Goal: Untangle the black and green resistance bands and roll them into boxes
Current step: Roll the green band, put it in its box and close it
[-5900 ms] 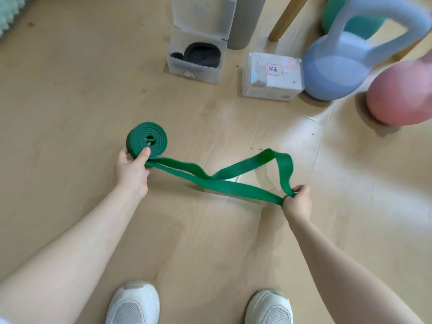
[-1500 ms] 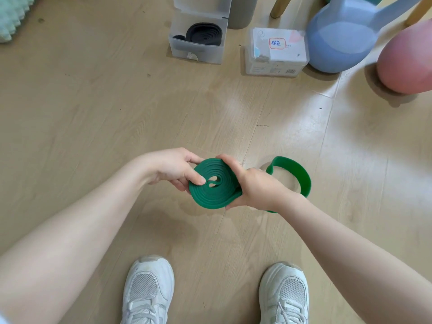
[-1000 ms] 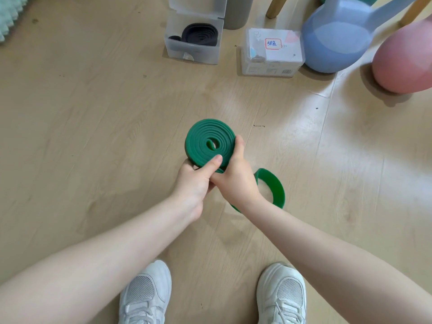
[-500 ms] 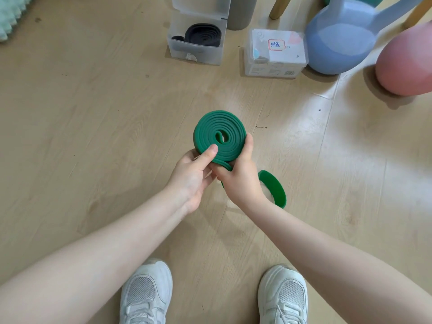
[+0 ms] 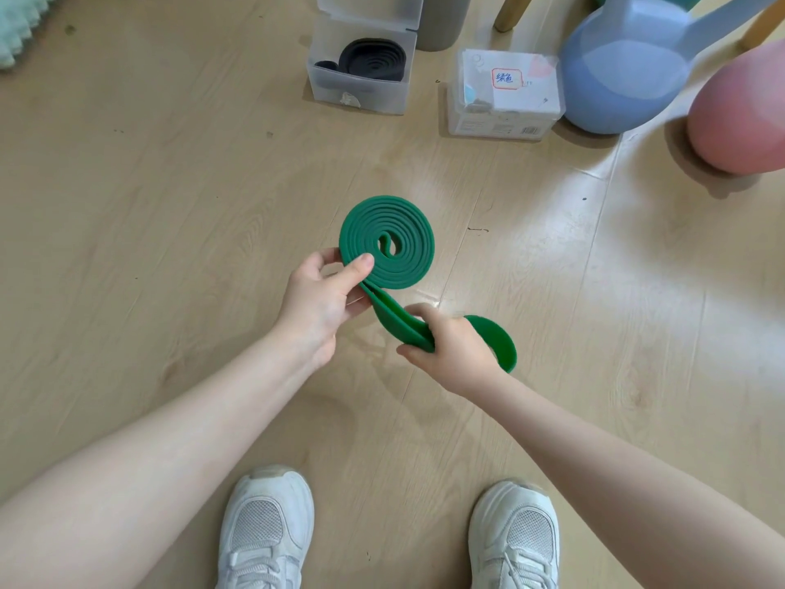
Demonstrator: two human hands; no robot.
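Left hand [image 5: 316, 306] fingers pinch the green band [image 5: 388, 242] coil's edge; right hand [image 5: 450, 348] apparently grips its tail.

Light wood plank floor [image 5: 170, 206], glare patch, wooden chair leg [image 5: 507, 12]

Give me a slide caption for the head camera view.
Both hands hold the nearly rolled green band above the floor; black band already boxed.

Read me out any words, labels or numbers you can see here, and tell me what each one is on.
"绿色", handwritten in blue inside a red-bordered sticker on the lid of the closed box.
Fine print and a barcode on that box's front side: too small to read.
Open box holding the black band: no text visible.
Green band, kettlebells, shoes: no text visible.
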